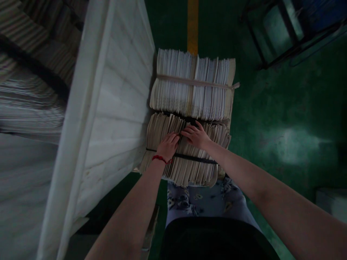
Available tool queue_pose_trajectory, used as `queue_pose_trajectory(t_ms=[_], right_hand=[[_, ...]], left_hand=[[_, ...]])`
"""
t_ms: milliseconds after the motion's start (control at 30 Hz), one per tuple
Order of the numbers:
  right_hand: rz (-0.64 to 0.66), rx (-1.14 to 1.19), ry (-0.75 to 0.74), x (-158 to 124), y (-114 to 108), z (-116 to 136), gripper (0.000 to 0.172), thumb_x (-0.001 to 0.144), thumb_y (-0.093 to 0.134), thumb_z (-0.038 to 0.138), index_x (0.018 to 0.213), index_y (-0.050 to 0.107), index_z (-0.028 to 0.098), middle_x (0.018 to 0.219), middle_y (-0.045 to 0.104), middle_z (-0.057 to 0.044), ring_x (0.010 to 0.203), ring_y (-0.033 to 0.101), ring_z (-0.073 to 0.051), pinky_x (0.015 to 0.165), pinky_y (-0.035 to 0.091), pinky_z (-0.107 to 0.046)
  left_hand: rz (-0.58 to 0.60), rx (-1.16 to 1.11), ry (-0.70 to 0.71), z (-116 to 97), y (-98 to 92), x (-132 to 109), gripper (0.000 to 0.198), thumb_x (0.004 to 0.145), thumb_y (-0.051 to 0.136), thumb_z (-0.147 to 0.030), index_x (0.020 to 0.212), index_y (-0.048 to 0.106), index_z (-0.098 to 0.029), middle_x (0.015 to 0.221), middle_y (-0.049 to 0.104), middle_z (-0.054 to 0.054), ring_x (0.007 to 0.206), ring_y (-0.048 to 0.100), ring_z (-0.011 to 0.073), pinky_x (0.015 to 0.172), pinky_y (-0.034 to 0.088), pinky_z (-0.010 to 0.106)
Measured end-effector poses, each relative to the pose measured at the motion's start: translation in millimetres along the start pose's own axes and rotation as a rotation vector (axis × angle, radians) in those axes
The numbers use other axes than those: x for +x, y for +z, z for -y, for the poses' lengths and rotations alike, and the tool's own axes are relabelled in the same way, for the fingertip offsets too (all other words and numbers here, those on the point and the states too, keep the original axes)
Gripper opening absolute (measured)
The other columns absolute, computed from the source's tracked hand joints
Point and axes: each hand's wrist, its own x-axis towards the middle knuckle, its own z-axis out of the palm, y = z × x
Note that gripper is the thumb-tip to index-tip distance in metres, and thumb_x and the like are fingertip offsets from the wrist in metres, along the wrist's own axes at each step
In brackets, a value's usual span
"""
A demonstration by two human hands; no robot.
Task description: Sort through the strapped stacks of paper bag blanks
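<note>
Left hand: open, I have it resting flat on the bundled paper sheets, not gripping.
Right hand: open, fingers spread on the same stack.
Beyond: a second strapped bundle, touching it.

Left hand flat on lower paper bundle, fingers spread; red cord bracelet at your wrist. Right hand just beside it on same bundle, fingertips near top edge. Black band round lower bundle, just below your hands. Upper paper bundle at 12 o'clock, touching lower one, tied with pale strap. White ribbed panel at 9 o'clock. Yellow line on green floor at 12 o'clock. Dark metal frame at 1 o'clock. Your patterned trousers at 6 o'clock.
</note>
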Motion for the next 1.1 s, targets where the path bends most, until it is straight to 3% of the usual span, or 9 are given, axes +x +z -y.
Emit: queue_pose_trajectory(t_ms=[167,367,567,767,900,1100], right_hand=[[0.034,-0.193,-0.008,18,-6,17,0.026,0.092,0.055,0.021,0.116,0.064,0.026,0.114,0.065,-0.005,0.117,0.053,-0.027,0.121,0.009,-0.056],[0.072,-0.269,-0.04,24,-3,24,0.027,0.09,0.05,0.013,0.107,0.069,0.025,0.12,0.063,-0.005,0.118,0.052,-0.027,0.123,0.01,-0.05],[0.021,-0.142,-0.017,-1,-4,6,0.034,0.093,0.053,0.023,0.125,0.062,0.029,0.131,0.058,-0.005,0.13,0.044,-0.027,0.119,0.019,-0.051],[0.031,-0.084,-0.045,-10,4,-5,0.044,0.091,0.057,0.024,0.135,0.056,0.029,0.15,0.046,-0.004,0.144,0.029,-0.027,0.121,0.012,-0.054],[0.049,-0.077,-0.064,-6,6,-9,0.043,0.094,0.053,0.026,0.136,0.054,0.033,0.149,0.048,0.0,0.142,0.034,-0.025,0.122,0.012,-0.054],[0.042,-0.05,-0.054,-6,8,-13,0.043,0.094,0.052,0.028,0.137,0.054,0.03,0.144,0.053,-0.001,0.137,0.04,-0.025,0.121,0.015,-0.053]], left_hand=[[0.014,0.057,-0.042,-8,4.2,0,0.037,0.09,0.051,-0.015,0.124,0.061,-0.024,0.134,0.057,0.01,0.136,0.045,0.0271,0.116,0.039,0.047],[0.012,0.037,-0.001,-5,3.0,-2,0.041,0.089,0.051,-0.014,0.129,0.059,-0.021,0.138,0.055,0.009,0.138,0.043,0.0275,0.117,0.037,0.046],[0.047,0.003,0.075,7,-6.2,-3,0.043,0.091,0.05,-0.017,0.134,0.055,-0.022,0.14,0.055,0.008,0.138,0.042,0.0255,0.115,0.04,0.044],[0.016,-0.043,0.06,10,-7.7,-3,0.048,0.093,0.047,-0.018,0.141,0.047,-0.022,0.138,0.057,0.007,0.137,0.044,0.0221,0.114,0.041,0.041],[-0.003,-0.044,0.059,11,-4.9,-4,0.042,0.096,0.044,-0.02,0.138,0.05,-0.018,0.136,0.058,0.008,0.136,0.045,0.0226,0.114,0.04,0.039],[0.03,-0.054,0.088,15,-4.2,-5,0.048,0.093,0.05,-0.017,0.139,0.049,-0.027,0.141,0.054,0.004,0.138,0.043,0.0229,0.114,0.041,0.043]])
